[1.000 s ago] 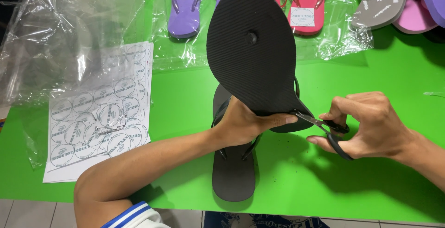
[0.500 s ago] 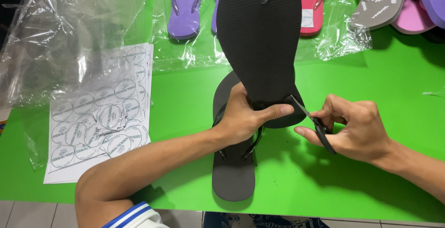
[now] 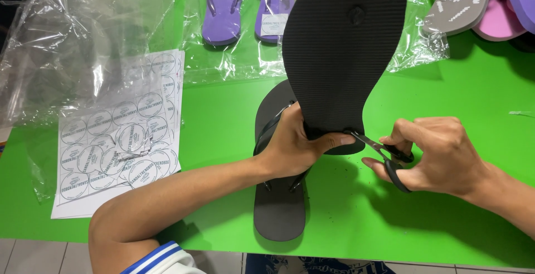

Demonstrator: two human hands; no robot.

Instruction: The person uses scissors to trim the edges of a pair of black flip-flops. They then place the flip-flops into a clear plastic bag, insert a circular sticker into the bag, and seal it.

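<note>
My left hand [image 3: 295,146] grips the heel of a black flip-flop [image 3: 340,51] and holds it upright, ribbed sole facing me. My right hand [image 3: 437,154] holds small black-handled scissors [image 3: 384,154] whose blades touch the sole's lower right edge. A second black flip-flop [image 3: 277,201] lies flat on the green table [image 3: 457,107] under my left hand, straps up.
A white sheet of round stickers [image 3: 120,140] lies at the left, partly under crumpled clear plastic bags [image 3: 83,40]. Purple flip-flops [image 3: 223,6] in plastic lie at the back, grey and pink ones [image 3: 479,6] at the back right. The table's front edge runs along the bottom.
The upright flip-flop has risen and turned more vertical. The scissors have moved in to the sole's lower edge, and my right hand has shifted slightly toward it.
</note>
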